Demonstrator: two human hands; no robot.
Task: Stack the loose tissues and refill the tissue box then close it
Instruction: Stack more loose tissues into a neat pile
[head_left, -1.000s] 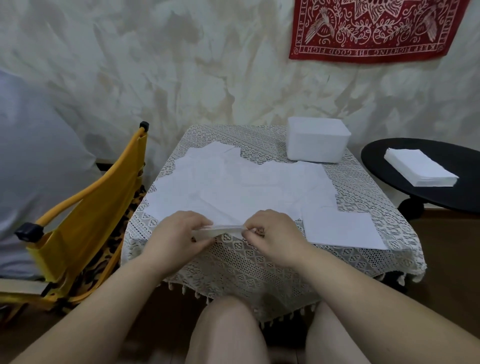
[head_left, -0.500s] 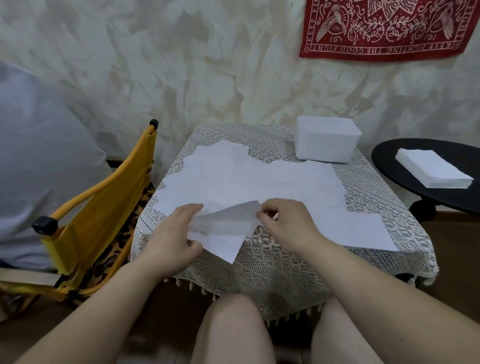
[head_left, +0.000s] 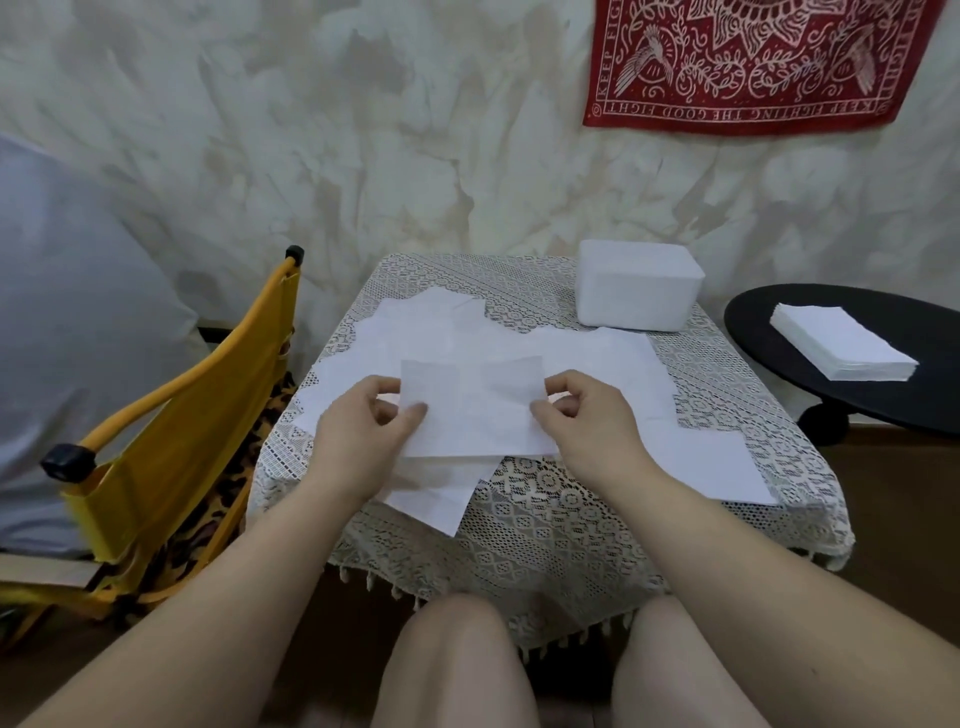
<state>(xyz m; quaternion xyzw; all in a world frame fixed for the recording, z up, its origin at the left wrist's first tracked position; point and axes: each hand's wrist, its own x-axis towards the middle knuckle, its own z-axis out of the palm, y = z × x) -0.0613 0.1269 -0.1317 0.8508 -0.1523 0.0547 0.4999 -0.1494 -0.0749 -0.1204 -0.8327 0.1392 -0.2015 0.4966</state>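
Over the lace table, both hands (left, right) pinching one tissue, box behind

- Illumination: soft, diffuse, moderately dim indoor light; source not visible.
- Shadows: faint and soft-edged beneath the left hand and right hand; darkest under the desk at 6 o'clock.
- Glare: none; white tissues approach overexposure, detail reduced.
- Distortion: wide-angle stretching at 3, 6 and 9 o'clock edges.
- Focus: slight overall softness.
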